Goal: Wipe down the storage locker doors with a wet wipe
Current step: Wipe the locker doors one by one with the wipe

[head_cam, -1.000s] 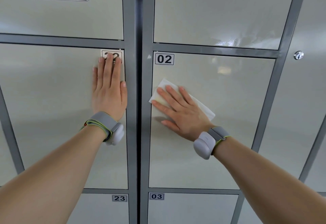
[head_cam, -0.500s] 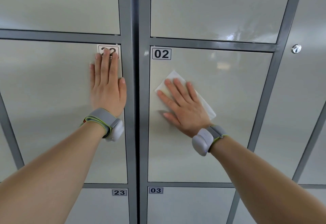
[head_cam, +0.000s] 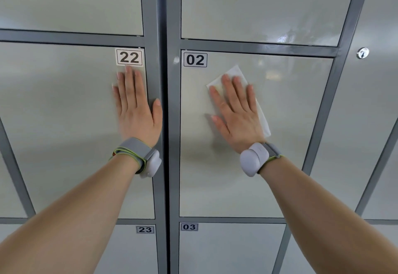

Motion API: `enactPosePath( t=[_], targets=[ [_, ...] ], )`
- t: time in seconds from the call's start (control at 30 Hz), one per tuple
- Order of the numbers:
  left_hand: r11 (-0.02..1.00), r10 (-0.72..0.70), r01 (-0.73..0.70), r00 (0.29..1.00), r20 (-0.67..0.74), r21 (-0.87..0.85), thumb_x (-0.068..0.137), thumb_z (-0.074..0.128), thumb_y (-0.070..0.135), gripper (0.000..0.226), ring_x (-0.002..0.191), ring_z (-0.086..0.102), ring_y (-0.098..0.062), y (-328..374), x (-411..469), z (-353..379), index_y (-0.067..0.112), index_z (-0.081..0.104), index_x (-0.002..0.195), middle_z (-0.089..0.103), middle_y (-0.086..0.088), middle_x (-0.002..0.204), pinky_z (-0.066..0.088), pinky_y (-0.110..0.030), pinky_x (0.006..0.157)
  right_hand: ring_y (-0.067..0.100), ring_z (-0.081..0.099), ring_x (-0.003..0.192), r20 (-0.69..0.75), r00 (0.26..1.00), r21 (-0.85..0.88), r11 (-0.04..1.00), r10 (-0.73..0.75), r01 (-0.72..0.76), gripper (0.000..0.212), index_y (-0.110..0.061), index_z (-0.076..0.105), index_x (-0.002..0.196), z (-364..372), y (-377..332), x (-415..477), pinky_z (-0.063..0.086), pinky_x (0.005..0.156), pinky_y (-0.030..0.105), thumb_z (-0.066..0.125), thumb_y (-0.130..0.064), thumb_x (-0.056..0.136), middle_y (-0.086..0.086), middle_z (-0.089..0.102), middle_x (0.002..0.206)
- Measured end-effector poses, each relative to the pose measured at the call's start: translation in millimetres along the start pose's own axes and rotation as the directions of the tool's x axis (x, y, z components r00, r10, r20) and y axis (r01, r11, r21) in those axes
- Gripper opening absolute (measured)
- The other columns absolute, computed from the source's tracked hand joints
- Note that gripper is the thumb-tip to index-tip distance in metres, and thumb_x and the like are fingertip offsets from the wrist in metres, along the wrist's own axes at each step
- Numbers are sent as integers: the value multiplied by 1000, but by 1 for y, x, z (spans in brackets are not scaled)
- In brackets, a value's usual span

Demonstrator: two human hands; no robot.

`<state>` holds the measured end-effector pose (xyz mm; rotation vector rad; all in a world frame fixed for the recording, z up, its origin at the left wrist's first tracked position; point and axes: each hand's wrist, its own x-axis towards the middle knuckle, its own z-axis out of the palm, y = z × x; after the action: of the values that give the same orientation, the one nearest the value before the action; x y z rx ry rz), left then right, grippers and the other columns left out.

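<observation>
Right hand point(head_cam: 237, 114) has slid the white folded wet wipe point(head_cam: 233, 73) right and slightly up across the pale grey metal locker door marked 02 point(head_cam: 280, 176). Its fingers have swung from pointing up-left to nearly upright
Wipe is now in the door's upper middle, pinned flat under the palm and straight, spread fingers. One corner shows above the fingertips, another below the little-finger side

Left hand point(head_cam: 137, 112) has dropped off the white 22 number label point(head_cam: 129, 57), which now shows in full. The hand holds nothing: palm flat and fingers straight on the pale grey locker door 22 point(head_cam: 53, 133), fingertips just under the label, thumb on the dark grey steel frame post point(head_cam: 165, 187)

My read: mid-stroke on door 02. The upper left near the 02 label point(head_cam: 195, 59) is likely covered; the right side and lower half are still to do. Door 22 is only bracing

Surface is smooth, glossy and vertical, so a flat palm should keep the wipe from slipping
Door above 02 point(head_cam: 258, 4) shows shiny streaks at its lower right, wet or glare, can't tell
Doors 03 point(head_cam: 226, 250) and 23 point(head_cam: 129, 252) sit below, a round silver keyhole lock point(head_cam: 363, 52) to the right, and there's a grey band with a white pod on each wrist
</observation>
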<state>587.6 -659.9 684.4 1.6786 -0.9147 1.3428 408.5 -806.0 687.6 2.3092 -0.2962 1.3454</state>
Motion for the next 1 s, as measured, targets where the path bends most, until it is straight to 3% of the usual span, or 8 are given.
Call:
enactPosePath(
  t=[0.3,0.47,0.6,0.9,1.0],
  targets=[
    [1000,-25,26,1000,17,-16,93,33,28,64,141,16,-42,4,-9,1,-7,22,145,20,-27,151,-7,-31,117,27,13,145,122,976,-83,978,-180,190,52,-22,28,147,11,8,-54,6,118,46,26,-45,100,8,22,154],
    [1000,-25,25,999,21,-5,92,34,29,65,141,15,-41,4,-12,2,-8,21,145,19,-27,151,-7,-33,118,24,2,146,55,998,-30,999,-44,45,53,-20,26,147,1,23,-39,-3,118,43,17,-46,101,10,20,155],
    [1000,-24,24,1000,13,3,92,34,29,65,140,15,-41,5,-13,2,-8,21,144,20,-28,151,-8,-32,117,32,6,143,-18,998,-21,997,68,-68,55,-17,25,147,-7,27,-19,-5,116,44,15,-45,101,17,19,154],
    [1000,-26,26,1000,17,13,92,34,29,66,141,15,-41,5,-14,4,-7,19,145,19,-27,152,-8,-32,118,22,-1,146,69,998,-68,998,-5,10,55,-21,22,148,9,21,-66,-3,118,43,27,-46,99,7,14,155],
    [999,-23,22,1000,18,32,92,33,29,66,141,15,-41,4,-15,4,-7,17,145,19,-27,152,-8,-33,118,21,-2,146,99,995,-60,998,-27,33,53,-21,22,147,4,30,-77,-4,118,42,22,-47,101,7,16,155]
  ],
)
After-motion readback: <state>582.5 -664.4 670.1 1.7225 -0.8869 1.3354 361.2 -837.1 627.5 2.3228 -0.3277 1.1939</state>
